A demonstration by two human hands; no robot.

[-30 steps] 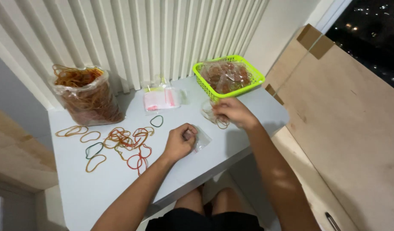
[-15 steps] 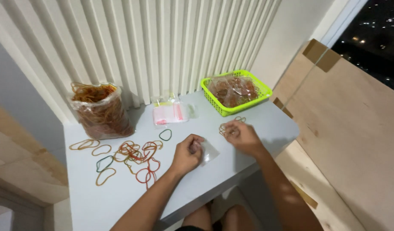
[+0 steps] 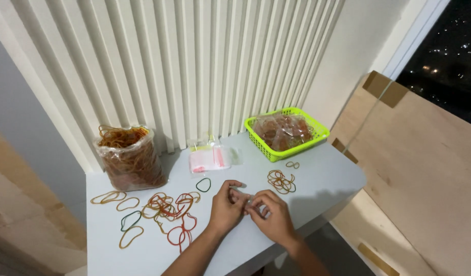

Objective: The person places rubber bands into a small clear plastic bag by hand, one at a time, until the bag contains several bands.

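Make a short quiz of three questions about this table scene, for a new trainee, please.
1. True or false: the green basket stands at the table's far right.
2. What fills the clear bag at the far left?
A. coins
B. rubber bands
C. paper clips
3. Which lies closer to the right hand: the small pile of bands or the stack of small plastic bags?

Key:
1. True.
2. B.
3. The small pile of bands.
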